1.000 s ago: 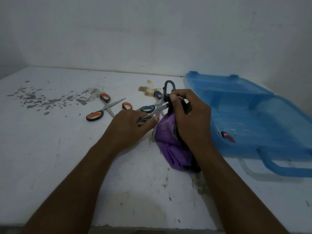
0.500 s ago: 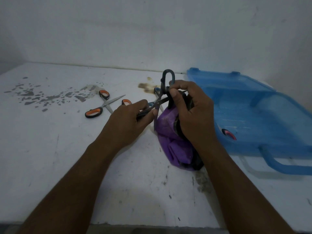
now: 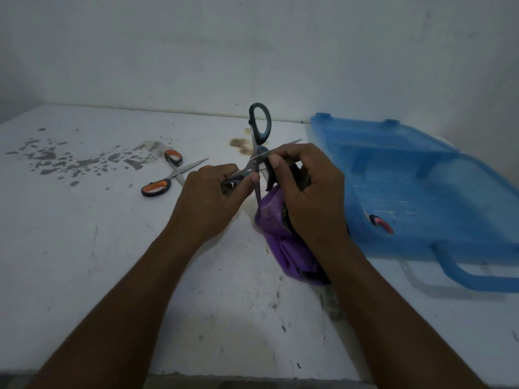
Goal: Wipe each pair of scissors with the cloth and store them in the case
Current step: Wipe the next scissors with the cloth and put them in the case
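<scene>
Gripping scissors (image 3: pixel 255 148) handle, left hand (image 3: pixel 207 197) | right hand (image 3: pixel 309 197) pinches blade over cloth (image 3: pixel 283 248) | case (image 3: pixel 362 214) rim near right wrist

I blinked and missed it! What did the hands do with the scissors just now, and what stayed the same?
The grey-handled metal scissors opened wider, their top loop swinging up. The left hand still grips the lower handle; the right hand still holds the purple cloth at the blades. The orange-handled scissors and open blue plastic case stayed put.
</scene>
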